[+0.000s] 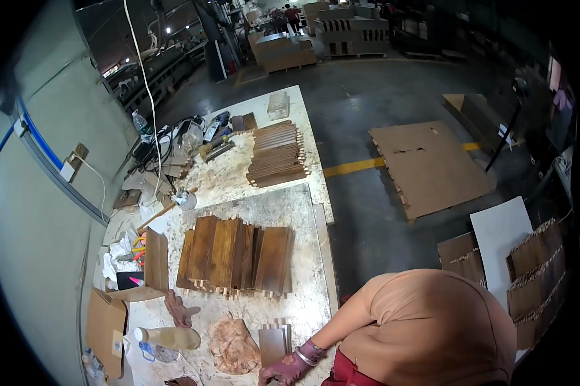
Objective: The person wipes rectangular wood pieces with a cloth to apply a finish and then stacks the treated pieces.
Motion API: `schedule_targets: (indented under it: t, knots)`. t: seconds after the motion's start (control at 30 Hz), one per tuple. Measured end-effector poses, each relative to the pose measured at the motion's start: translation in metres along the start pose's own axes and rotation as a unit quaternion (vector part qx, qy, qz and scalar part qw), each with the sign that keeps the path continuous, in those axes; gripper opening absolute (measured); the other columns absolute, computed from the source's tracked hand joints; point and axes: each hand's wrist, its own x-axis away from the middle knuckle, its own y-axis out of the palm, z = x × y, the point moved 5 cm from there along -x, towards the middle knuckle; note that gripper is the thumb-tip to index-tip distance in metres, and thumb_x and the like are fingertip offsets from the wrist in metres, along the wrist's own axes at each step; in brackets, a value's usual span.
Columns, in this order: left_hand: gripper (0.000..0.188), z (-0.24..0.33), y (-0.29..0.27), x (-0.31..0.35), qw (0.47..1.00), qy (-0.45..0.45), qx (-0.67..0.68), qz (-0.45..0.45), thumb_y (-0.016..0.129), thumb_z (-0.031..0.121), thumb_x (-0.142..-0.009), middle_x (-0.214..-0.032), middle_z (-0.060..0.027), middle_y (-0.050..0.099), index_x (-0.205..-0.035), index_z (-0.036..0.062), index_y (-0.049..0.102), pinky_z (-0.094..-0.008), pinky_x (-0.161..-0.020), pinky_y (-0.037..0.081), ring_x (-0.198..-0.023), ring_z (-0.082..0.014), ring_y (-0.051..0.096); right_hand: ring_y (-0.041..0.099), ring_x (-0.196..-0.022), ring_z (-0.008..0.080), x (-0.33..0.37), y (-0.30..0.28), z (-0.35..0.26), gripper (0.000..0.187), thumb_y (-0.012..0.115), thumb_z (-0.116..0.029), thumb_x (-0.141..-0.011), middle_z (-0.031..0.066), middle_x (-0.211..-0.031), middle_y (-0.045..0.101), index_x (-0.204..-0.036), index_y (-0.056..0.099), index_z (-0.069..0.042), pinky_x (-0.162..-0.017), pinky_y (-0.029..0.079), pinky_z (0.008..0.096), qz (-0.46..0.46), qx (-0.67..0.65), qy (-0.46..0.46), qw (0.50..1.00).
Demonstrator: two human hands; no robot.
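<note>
At the lower edge my right hand (287,369), in a purple patterned glove with a pale band at the wrist, is bent closed at the near end of a few wooden slats (274,345). The frame's edge cuts off its fingertips, so what they hold is hidden. Left of the slats lies a crumpled, brown-stained cloth (234,347). Beyond it, a larger stack of brown wooden boards (226,252) with short pegs at the ends rests on the white worktable (306,270). My left hand is out of view.
A bottle of cloudy liquid (168,338), a stained glove (179,310) and an open cardboard box (156,260) line the left side. More slats (277,154) lie farther along the table. To the right, a cardboard sheet (431,167) and pegged panels (535,276) stand off the table.
</note>
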Motion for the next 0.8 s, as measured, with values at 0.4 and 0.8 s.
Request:
schedule_targets:
  t: [0.4, 0.8]
  knots:
    - [0.022, 0.012, -0.017, 0.0, 0.879, -0.009, 0.476, 0.03, 0.064, 0.016, -0.092, -0.094, -0.012, 0.066, -0.103, -0.0023, 0.062, -0.0363, -0.077, 0.05, -0.086, -0.0236, 0.06, 0.064, -0.08, 0.0197, 0.021, -0.006, -0.045, 0.051, 0.073, -0.038, -0.086, 0.0107, -0.092, 0.065, -0.12, 0.057, -0.004, -0.067, 0.053, 0.0337, 0.029, -0.028, 0.019, 0.999]
    - [0.007, 0.17, -0.063, -0.023, 0.649, -0.031, 0.741, -0.172, 0.062, 0.01, -0.094, -0.084, -0.0011, 0.057, -0.093, 0.0058, 0.056, -0.0237, -0.07, 0.046, -0.074, -0.0106, 0.054, 0.063, -0.098, 0.0301, 0.008, -0.011, -0.023, 0.043, 0.067, -0.029, -0.087, 0.0144, -0.11, 0.062, -0.122, 0.055, -0.007, -0.086, 0.05, 0.0398, 0.008, 0.162, -0.089, 0.983]
